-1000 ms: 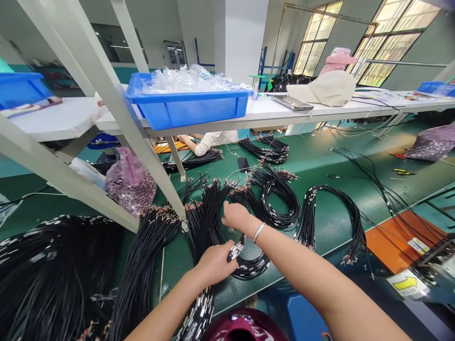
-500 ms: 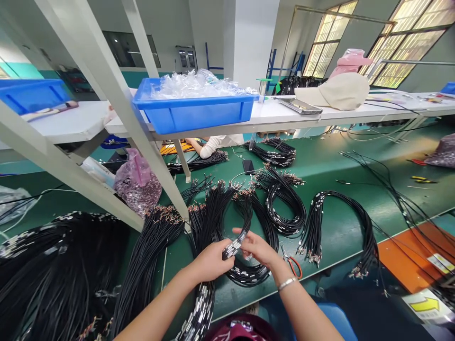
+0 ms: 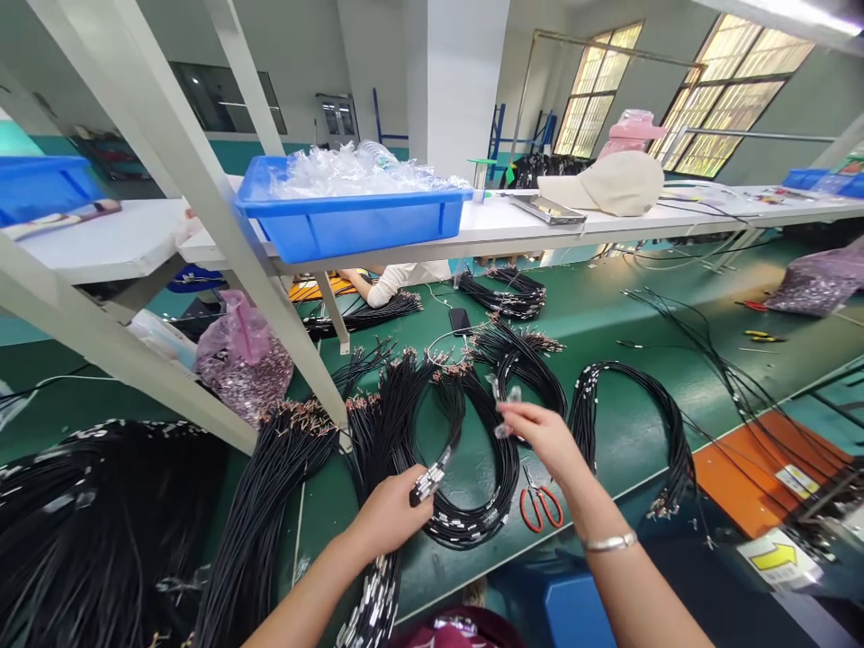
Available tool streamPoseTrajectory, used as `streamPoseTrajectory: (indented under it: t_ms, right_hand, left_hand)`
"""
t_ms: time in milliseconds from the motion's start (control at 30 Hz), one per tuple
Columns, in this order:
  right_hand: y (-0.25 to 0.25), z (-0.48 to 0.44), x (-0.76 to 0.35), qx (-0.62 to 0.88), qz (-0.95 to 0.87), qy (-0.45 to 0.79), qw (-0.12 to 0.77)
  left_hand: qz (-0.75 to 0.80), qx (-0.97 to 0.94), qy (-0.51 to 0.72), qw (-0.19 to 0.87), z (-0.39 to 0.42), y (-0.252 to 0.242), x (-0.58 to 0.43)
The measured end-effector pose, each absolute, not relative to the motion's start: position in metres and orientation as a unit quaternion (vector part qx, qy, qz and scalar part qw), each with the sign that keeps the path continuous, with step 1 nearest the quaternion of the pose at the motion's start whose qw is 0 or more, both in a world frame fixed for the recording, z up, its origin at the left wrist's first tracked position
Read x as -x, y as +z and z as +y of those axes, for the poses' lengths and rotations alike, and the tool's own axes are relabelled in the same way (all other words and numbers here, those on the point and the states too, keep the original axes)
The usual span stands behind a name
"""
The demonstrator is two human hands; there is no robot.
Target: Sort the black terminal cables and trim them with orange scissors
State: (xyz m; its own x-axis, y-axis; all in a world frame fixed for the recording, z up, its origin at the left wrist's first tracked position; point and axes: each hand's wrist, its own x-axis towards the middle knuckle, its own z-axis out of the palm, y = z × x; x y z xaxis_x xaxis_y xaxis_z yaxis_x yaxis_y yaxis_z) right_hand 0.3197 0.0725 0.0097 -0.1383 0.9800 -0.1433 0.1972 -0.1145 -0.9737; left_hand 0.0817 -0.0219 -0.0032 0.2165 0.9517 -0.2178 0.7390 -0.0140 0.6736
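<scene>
Hands (image 3: 545,443) wider apart, cables (image 3: 432,477) in left (image 3: 392,511)

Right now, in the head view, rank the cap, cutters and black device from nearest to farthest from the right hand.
1. Cutters, just below the right hand.
2. Black device, farther back, leftward.
3. Cap, on the shelf, farthest.

Windows (image 3: 733,90) and an overhead lamp (image 3: 803,13) glare at upper right, the green tabletop (image 3: 594,310) gleams, and wide-angle distortion stretches the edges.
</scene>
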Motion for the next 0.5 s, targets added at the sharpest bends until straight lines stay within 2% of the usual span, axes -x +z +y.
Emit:
streamPoseTrajectory:
  t_ms: [133,233,367,500]
  right_hand:
    - [-0.065,0.057,-0.295,0.588,-0.566,0.497,0.295]
    - [-0.1,0.055,-0.266,0.593,-0.605,0.476,0.234]
    - [-0.111,0.066,-0.252,0.592,-0.659,0.428,0.18]
    - [-0.111,0.066,-0.258,0.596,-0.684,0.382,0.174]
  left_hand:
    - [0.624,-0.611,0.227,0.43,-0.011,0.005,-0.069]
    - [0.614,-0.553,0.26,0.5,-0.006,0.01,-0.064]
    - [0.599,-0.53,0.284,0.53,-0.006,0.011,-0.064]
    - [0.591,-0.517,0.281,0.551,-0.007,0.005,-0.065]
